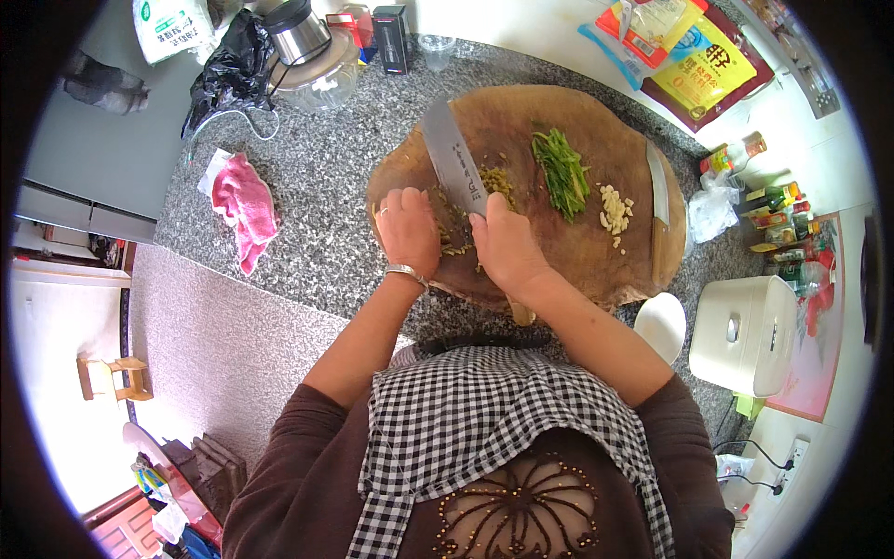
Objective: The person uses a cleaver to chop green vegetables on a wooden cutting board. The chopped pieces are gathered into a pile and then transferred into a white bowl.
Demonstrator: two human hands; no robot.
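Note:
On a thick round wooden chopping board (580, 258) my right hand (508, 244) grips a cleaver (454, 157), its broad blade angled up and left. My left hand (408, 230), with a ring and a bracelet, rests on the board left of the blade; what lies beneath its palm is hidden. Chopped olive-green pickled vegetable (497, 183) lies on both sides of the blade. Farther right are a bundle of cut green vegetable (562, 175) and a small heap of chopped garlic (614, 209). A smaller knife (658, 209) with a wooden handle lies along the board's right edge.
A pink cloth (244, 206) lies on the granite counter (314, 182) to the left. Behind stand a glass bowl with a chopper motor (300, 42), a black box (391, 40) and a plastic cup (438, 50). Sauce bottles (775, 209), a white rice cooker (744, 335) and a white dish (661, 327) are at right.

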